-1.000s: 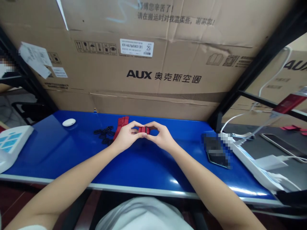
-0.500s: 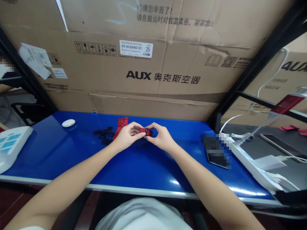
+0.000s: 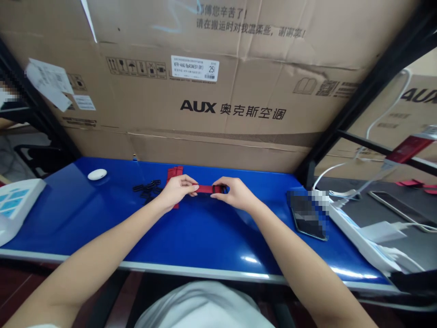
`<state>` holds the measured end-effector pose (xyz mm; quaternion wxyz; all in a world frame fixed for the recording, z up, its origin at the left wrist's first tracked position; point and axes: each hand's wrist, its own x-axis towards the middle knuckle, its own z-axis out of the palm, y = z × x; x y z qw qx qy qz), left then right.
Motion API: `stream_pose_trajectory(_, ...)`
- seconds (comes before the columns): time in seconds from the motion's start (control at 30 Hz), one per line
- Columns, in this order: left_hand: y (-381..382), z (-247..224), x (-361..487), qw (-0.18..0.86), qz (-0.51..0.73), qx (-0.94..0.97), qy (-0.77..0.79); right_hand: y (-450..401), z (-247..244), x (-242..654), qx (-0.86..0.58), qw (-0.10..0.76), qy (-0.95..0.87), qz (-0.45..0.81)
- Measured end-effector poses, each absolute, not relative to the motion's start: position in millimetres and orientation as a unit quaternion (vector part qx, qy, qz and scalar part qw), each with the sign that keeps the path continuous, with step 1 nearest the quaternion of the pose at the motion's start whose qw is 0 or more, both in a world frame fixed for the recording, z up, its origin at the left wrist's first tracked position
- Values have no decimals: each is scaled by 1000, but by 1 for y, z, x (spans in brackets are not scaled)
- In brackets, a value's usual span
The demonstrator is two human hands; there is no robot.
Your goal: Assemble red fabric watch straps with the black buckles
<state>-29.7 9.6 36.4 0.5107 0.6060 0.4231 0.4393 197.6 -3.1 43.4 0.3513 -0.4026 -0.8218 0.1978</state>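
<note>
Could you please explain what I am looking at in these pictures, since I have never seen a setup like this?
Gladly. There is no machine here, only a person's two bare hands. The view comes from a camera worn on the head, looking forward and down, so the forearms reach away from you.

The left hand pinches a red strap, and the right hand grips the black buckle on it, with the strap running between them. Beside the left hand, on the blue table, lie small black pieces and more red straps, partly hidden by that hand. Further left is a white oval object; to the right is what looks like a phone. Printed cardboard stands behind.
</note>
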Motion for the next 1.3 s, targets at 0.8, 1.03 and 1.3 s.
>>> stream_pose_trajectory(0.8,14,2,7,14,247,898,365,10,3,226,-560,148,-815,24)
stream_pose_trajectory(1.03,10,-1,2,29,250,895,369,3,-12,226,-560,165,-809,64)
stream_pose_trajectory(1.3,12,-6,-18,62,170,842,509,-4,-4,216,-560,163,-809,71)
